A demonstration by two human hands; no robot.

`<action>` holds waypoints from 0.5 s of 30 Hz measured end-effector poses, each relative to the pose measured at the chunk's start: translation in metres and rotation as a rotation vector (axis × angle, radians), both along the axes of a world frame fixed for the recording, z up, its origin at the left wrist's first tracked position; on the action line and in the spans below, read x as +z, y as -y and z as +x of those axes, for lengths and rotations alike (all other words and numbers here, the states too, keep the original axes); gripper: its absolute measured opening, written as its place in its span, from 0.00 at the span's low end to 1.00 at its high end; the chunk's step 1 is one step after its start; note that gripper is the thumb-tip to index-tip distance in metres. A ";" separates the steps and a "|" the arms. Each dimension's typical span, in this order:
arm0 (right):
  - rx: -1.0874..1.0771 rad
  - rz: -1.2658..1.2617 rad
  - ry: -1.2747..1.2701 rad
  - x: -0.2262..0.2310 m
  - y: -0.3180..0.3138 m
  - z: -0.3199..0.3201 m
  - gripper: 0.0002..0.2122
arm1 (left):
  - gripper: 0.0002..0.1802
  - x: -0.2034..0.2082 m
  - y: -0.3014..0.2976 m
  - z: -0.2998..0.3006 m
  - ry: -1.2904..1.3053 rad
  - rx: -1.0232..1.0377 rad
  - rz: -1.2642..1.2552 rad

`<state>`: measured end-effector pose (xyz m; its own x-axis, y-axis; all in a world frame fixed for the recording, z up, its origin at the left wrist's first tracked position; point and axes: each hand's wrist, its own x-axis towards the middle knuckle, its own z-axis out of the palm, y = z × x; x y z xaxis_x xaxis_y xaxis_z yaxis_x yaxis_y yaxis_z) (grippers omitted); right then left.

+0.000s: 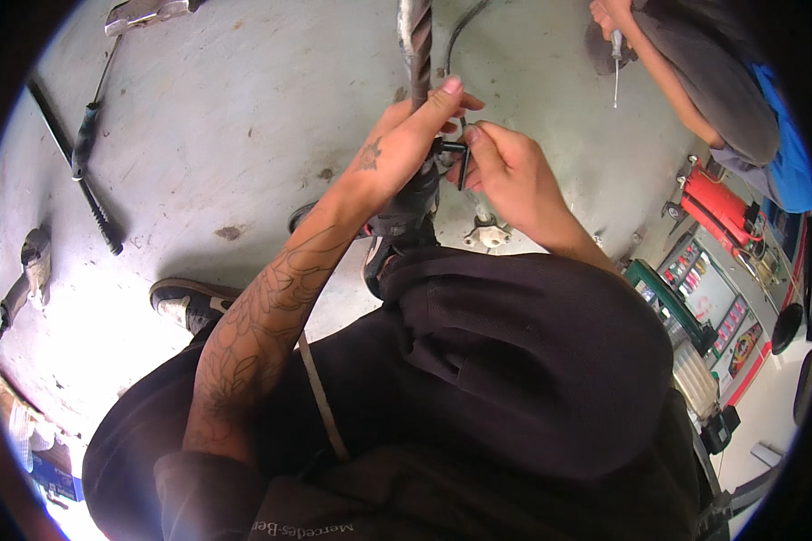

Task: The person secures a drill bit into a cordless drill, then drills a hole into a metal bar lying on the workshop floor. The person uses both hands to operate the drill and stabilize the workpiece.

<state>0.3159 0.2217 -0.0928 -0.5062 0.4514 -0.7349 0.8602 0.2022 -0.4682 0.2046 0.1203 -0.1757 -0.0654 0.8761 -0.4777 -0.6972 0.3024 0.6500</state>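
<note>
A long shaft with dark spiral ribs [419, 59] comes down from the top middle and passes behind my left hand [415, 126]. That hand is closed around its lower part, the thumb pointing up; most of the fingers are hidden behind it. Just to the right, my right hand [514, 171] pinches a small black L-shaped piece [465, 162] between thumb and fingers. The piece lies against the assembly beside my left hand. Below both hands a dark lower part [406, 212] of the assembly sits close to my knee. A black cable [453, 45] runs down alongside the shaft.
On the grey floor at left lie a black-handled screwdriver [85, 140], a long black bar [86, 185] and a worn metal part [36, 266]. A metal bracket [487, 233] lies near my right wrist. At upper right another person holds a screwdriver [616, 50]. A red jack [717, 206] stands at right.
</note>
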 end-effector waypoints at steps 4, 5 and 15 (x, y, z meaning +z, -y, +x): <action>-0.275 -0.081 -0.195 -0.021 0.015 0.017 0.16 | 0.36 0.004 -0.001 -0.005 0.041 -0.030 0.000; -0.559 -0.205 -0.268 -0.030 0.026 0.015 0.18 | 0.35 0.004 -0.002 -0.008 0.078 -0.038 0.008; -0.358 0.090 -0.680 -0.059 0.023 -0.053 0.13 | 0.26 0.002 0.000 -0.040 0.032 0.235 -0.030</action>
